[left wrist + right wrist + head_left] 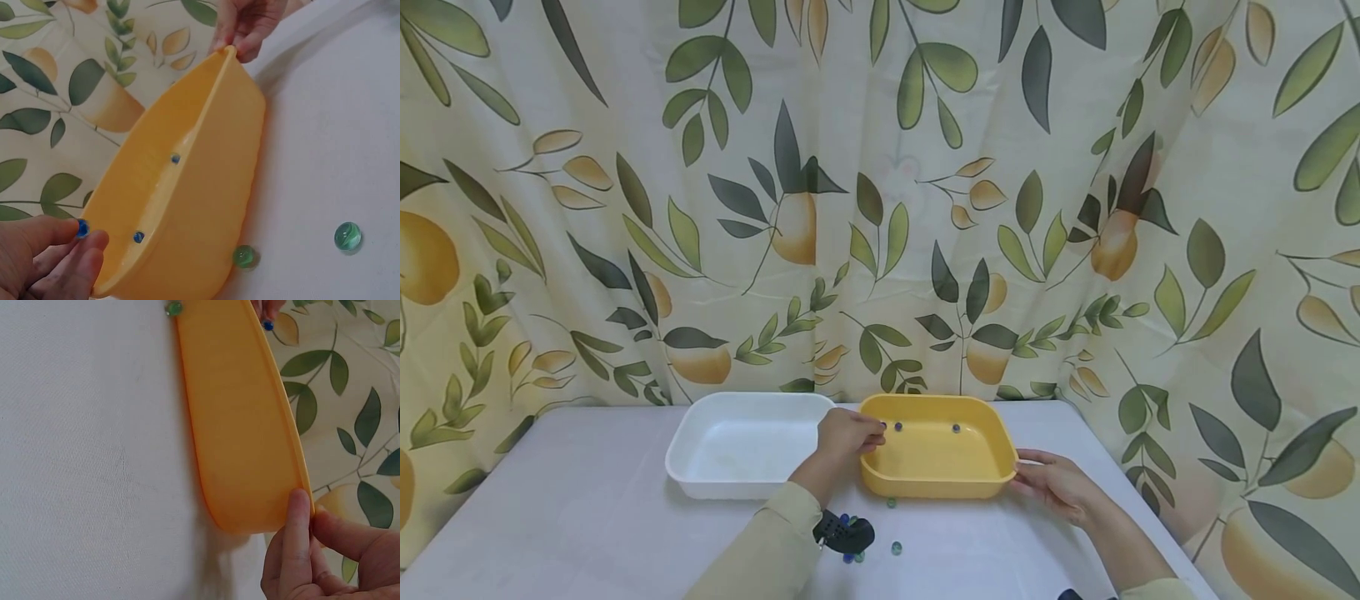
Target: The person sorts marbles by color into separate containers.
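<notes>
Between thumb and fingers, my left hand (pixel 847 435) pinches a blue marble (pixel 82 229) above the left end of the yellow tray (pixel 936 488). Two more blue marbles lie inside that tray, one nearer (pixel 139 237) and one farther (pixel 175 159) in the left wrist view. At the tray's right end, my right hand (pixel 319 556) grips the rim, thumb on one side and fingers on the outer wall. A green marble (pixel 244 256) sits on the table close to the tray's front wall, and another green marble (pixel 348 237) lies farther out.
A white tray (pixel 752 491) stands left of the yellow one. Several blue and green marbles (pixel 848 557) lie on the white table (pixel 587 517), partly hidden by the left wrist's black camera (pixel 844 532). A leaf-and-fruit patterned curtain (pixel 880 208) hangs behind.
</notes>
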Demonstrator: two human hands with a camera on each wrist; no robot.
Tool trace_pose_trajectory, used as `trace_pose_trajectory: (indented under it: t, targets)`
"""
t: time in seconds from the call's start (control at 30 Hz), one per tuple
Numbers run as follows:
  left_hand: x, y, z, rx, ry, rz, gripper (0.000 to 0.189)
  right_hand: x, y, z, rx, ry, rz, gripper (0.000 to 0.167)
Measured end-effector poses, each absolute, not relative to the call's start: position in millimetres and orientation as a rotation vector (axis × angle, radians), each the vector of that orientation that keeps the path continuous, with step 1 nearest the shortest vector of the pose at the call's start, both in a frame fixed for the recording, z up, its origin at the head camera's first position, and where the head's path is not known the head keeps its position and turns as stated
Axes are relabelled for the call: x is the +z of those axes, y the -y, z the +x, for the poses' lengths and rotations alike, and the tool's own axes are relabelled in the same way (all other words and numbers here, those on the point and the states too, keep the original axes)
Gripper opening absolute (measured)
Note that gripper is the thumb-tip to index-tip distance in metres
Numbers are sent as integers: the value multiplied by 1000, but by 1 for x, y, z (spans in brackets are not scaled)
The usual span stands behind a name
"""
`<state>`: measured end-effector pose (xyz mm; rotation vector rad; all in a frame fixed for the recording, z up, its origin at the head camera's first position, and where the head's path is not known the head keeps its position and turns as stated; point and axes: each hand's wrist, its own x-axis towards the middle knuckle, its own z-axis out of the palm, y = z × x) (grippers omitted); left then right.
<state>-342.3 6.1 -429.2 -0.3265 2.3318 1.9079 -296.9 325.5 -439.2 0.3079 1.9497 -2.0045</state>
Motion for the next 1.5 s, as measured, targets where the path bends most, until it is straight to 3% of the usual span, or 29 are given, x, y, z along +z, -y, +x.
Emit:
trace_pose_trajectory:
  t: [0.77, 1.5]
  targets:
    - [-432, -4, -342, 1895, -2333, -342, 20, -438, -324, -299, -2000, -1962, 323, 63]
    - [-430, 1, -315, 1892, -2278, -243, 22, -439, -321, -297, -2002, -1974, 415, 62]
